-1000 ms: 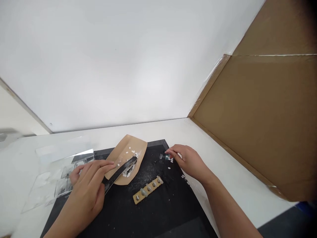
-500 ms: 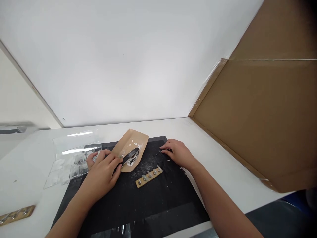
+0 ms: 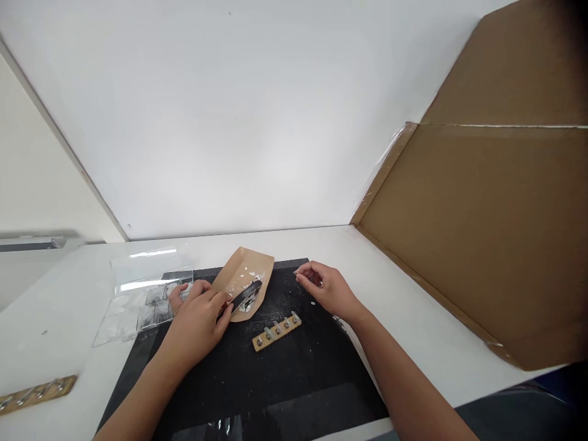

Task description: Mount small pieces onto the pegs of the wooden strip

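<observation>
Your mat (image 3: 220,386) is serving as landmark, lying on the table (image 3: 427,343). Across its far edge, your tray (image 3: 234,269) is resting, flakes (image 3: 245,306) and tool (image 3: 248,295) lying in it. Nearer you, the clip strip (image 3: 277,332) is lying on the mat. Compartment box (image 3: 142,309): overlapping its far left corner. Second strip (image 3: 39,393): lying left of it.

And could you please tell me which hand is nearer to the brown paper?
Left. The left hand is at the near left side of the brown paper, holding the black strip over it; the right hand is off to its right, across part of the mat.
</observation>
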The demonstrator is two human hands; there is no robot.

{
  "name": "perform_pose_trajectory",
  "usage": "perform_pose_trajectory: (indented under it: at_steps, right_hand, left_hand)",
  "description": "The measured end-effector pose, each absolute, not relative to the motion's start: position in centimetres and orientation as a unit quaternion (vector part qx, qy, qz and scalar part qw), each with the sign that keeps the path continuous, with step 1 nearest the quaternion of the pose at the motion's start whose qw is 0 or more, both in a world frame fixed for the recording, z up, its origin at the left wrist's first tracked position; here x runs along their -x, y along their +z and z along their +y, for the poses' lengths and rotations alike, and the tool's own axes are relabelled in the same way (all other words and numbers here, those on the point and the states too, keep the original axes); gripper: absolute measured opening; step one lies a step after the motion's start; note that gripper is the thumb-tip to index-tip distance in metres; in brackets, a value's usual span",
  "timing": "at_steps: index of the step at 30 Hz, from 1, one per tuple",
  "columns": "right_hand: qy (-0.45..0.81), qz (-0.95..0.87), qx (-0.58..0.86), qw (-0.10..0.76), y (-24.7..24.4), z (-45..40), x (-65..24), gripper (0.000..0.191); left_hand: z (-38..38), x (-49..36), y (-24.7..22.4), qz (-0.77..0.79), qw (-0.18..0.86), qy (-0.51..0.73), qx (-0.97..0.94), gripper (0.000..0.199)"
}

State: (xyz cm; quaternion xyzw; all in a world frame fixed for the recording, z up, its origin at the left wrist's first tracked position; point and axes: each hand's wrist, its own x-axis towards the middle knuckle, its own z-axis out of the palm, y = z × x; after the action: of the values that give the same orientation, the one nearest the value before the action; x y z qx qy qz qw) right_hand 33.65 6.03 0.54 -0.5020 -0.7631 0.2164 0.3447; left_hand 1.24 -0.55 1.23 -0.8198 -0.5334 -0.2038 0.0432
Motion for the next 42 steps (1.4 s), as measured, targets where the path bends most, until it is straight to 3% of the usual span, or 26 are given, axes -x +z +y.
perform_pose_trajectory:
  at_steps: [6, 20, 28, 34, 42]
  right_hand:
    - [0.264, -0.725, 0.496, 0.399, 0.5, 5.4, -32.5, 0.032]
    - [0.244, -0.766, 0.452, 0.385, 0.8, 4.3, -31.6, 0.024]
    - [0.252, -0.779, 0.445, 0.363, 0.7, 4.0, -30.8, 0.018]
    - [0.217, -0.799, 0.418, 0.374, 0.3, 3.8, -29.9, 0.016]
    - [0.134, -0.828, 0.372, 0.398, 1.3, 4.3, -27.3, 0.014]
  left_hand:
    - [0.1, -3.5, 2.4, -0.559, 0.089, -0.190, 0.802, 0.024]
    - [0.3, -4.5, 3.2, -0.628, -0.022, -0.078, 0.774, 0.029]
    - [-0.1, -5.0, 3.0, -0.629, -0.025, -0.073, 0.774, 0.029]
    - [0.0, -4.2, 2.2, -0.643, 0.049, -0.095, 0.758, 0.031]
    - [-0.1, -3.9, 2.7, -0.648, -0.016, -0.146, 0.747, 0.036]
